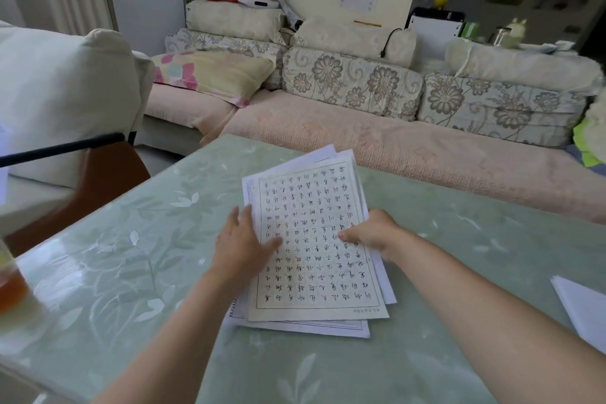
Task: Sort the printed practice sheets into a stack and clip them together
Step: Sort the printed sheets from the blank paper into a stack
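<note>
Floral sofa cushions (354, 82) fill the background, and in front of them a pale green glass table (131, 272) takes up the near half of the view. The stack of practice sheets (314, 282) lies in the middle of the table. Its long axis runs away from the person, and its edges are fanned at both the far and near ends, so it is not yet squared. A loose white sheet (583, 311) sits at the table's right edge, well apart from the stack and nearer the right arm.

The two hands flank the stack across its short axis. The left hand (242, 243) rests flat on the left edge, fingers straight and thumb spread onto the top page. The right hand (373, 233) pinches the right edge, thumb on top and fingers curled. No clip is visible.
</note>
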Demonstrator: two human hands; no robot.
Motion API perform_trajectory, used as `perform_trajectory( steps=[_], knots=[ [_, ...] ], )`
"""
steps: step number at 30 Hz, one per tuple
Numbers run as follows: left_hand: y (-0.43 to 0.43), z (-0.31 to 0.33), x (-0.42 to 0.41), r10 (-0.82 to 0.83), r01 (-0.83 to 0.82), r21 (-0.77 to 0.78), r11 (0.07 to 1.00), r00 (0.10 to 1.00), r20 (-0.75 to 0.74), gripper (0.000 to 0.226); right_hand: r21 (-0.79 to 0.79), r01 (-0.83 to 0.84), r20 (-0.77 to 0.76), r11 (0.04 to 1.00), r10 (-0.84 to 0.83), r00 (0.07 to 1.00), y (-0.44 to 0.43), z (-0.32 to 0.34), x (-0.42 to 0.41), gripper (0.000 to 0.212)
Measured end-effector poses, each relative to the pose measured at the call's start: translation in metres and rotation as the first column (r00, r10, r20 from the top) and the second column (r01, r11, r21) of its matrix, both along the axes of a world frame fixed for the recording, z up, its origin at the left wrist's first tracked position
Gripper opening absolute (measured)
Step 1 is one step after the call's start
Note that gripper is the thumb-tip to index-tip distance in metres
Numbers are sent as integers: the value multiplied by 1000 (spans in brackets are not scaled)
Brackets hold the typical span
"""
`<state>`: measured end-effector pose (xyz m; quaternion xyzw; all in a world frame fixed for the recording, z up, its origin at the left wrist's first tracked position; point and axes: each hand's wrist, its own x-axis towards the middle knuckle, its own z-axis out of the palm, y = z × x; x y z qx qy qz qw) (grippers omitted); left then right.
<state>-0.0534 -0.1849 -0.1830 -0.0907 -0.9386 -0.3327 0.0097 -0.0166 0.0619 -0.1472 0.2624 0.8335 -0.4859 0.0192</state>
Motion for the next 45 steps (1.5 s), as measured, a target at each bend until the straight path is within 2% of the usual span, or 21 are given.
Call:
perform_trajectory(
  steps=[1,3,5,6,8,10,15,19,21,23,26,29,34,39,40,43,45],
  knots=[
    [2,7,2,28,-33,157,987,999,36,97,-60,2,-38,998,-4,999,7,-1,7,56],
    [10,18,7,-4,-74,436,897,985,175,96,-177,-20,-124,984,-3,992,21,1,26,52],
    [20,29,13,-124,-94,608,788,944,306,85,-222,-38,-193,974,-5,981,33,4,45,47],
    [26,33,17,-184,-88,657,749,925,333,69,-218,-39,-222,975,-10,975,37,6,55,47],
    [41,42,28,-261,-43,710,703,913,315,35,-182,-26,-278,983,-26,960,45,10,73,48],
    [58,52,43,-288,-1,737,676,920,266,20,-175,11,-320,985,-68,945,53,15,91,47],
    [100,83,81,-320,114,805,582,942,97,20,-118,165,-428,979,-200,881,70,45,141,28],
    [134,110,118,-316,208,844,495,947,-49,22,-18,294,-649,956,-234,724,77,82,183,28],
    [148,119,134,-341,238,852,467,937,-75,22,10,302,-697,953,-210,686,81,94,199,27],
    [157,121,145,-352,263,840,475,932,-93,27,46,283,-672,958,-180,719,85,96,213,26],
    [165,119,154,-284,233,833,502,954,-95,29,48,247,-587,968,-173,791,94,84,231,27],
    [171,120,156,-233,199,839,507,968,-88,24,31,252,-557,967,-193,808,98,74,238,29],
    [178,111,160,-245,173,810,560,969,-37,18,-30,204,-456,978,-195,868,90,57,233,28],
    [190,127,158,-237,140,787,600,971,8,18,5,281,-487,960,-243,839,107,74,243,14],
    [194,131,160,-271,149,767,624,962,34,17,2,295,-491,956,-256,833,113,78,249,18],
    [212,136,174,-396,212,602,770,898,191,22,-26,353,-427,935,-330,842,140,85,277,27],
    [231,131,190,-464,262,530,807,836,292,24,-38,411,-351,911,-397,848,167,80,299,26]
  ],
)
